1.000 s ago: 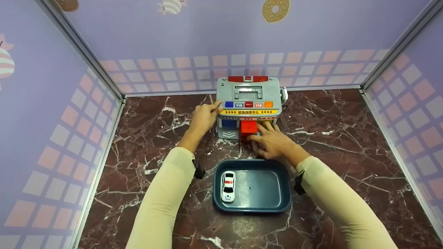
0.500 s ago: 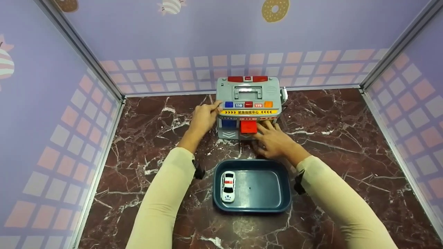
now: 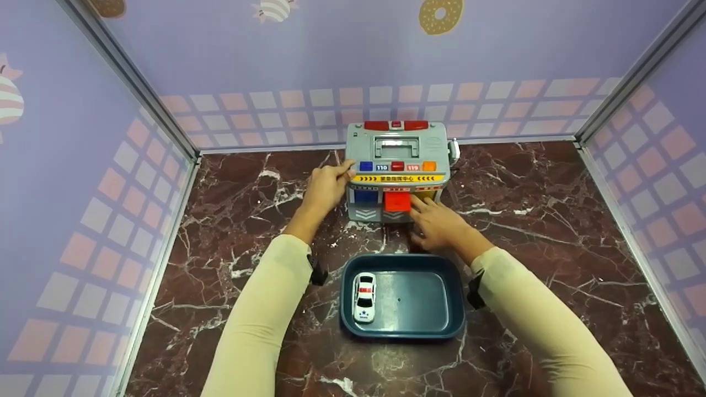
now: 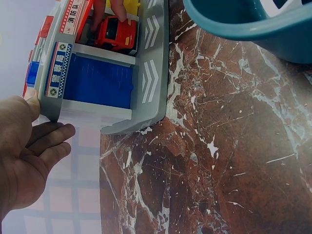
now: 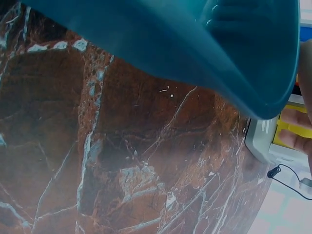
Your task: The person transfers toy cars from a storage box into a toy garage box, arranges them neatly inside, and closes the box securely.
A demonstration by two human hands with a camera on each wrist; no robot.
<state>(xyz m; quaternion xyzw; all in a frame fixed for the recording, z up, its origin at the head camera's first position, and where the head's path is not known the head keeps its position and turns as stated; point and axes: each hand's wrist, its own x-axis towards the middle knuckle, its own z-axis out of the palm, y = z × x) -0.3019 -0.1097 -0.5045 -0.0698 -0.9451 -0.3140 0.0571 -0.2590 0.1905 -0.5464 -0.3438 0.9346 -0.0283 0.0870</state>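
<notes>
Red truck (image 4: pixel 118 35) in the middle bay of the station (image 3: pixel 397 172), at upper left in the left wrist view; hidden under the raised flap (image 3: pixel 397 202) in the head view. Long axis apparently running into the bay. Nearer by far: right grip (image 3: pixel 441 226), just right of the bay in the head view, fingers extended, two seemingly against the truck, not closed round anything. Farther off, at left: left grip (image 3: pixel 325 190), pinching the station's roof corner. Lower in the frame, on the counter (image 3: pixel 524 275): tub (image 3: pixel 402 334) with white car (image 3: pixel 364 298) inside.
</notes>
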